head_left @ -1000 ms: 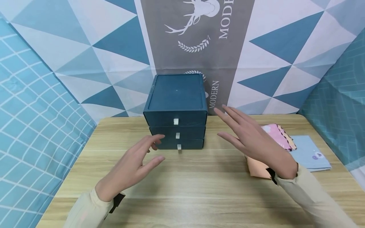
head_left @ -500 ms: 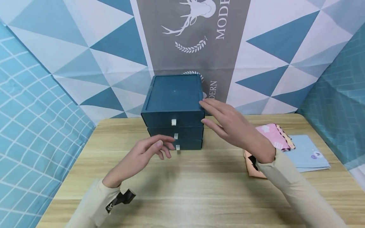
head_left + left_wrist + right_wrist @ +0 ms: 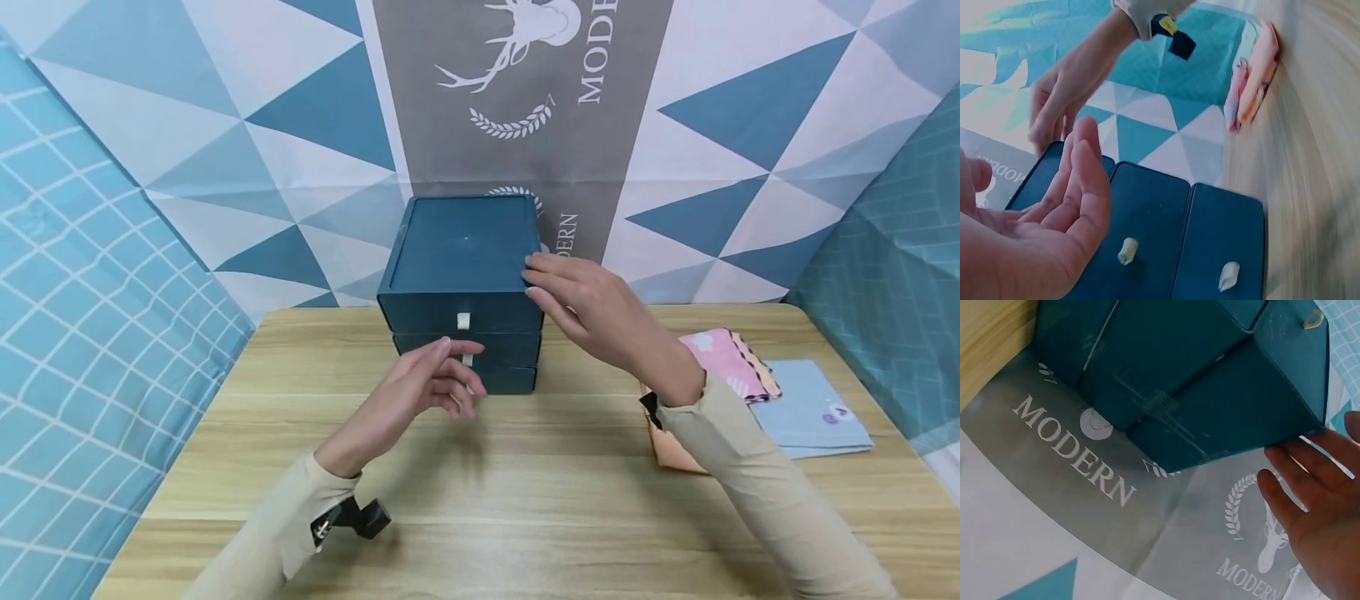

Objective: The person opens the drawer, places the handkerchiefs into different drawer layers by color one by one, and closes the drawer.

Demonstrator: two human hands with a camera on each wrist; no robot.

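A dark blue drawer box [image 3: 465, 242] with three stacked drawers stands at the back of the table. Each drawer front has a small pale pull tab, such as the top tab [image 3: 463, 321]. My right hand [image 3: 603, 312] rests its nearly straight fingertips on the box's top right front edge; the right wrist view has these fingers [image 3: 1297, 462] along that edge. Just in front of the lower drawers hovers my left hand [image 3: 408, 400], fingers loosely bent and holding nothing, partly hiding them. Two tabs, the middle one [image 3: 1127, 251] and the bottom one [image 3: 1229, 276], show in the left wrist view.
Folded cloths lie at the table's right: a pink one [image 3: 723, 358], a light blue one [image 3: 810, 408] and an orange one [image 3: 671, 446] partly behind my right forearm. Patterned fabric [image 3: 300, 125] hangs behind the wooden table [image 3: 480, 533].
My right hand has moved left from beside the box onto its top right edge. My left hand has moved forward and right, closer to the drawer fronts. The box and cloths stay put.
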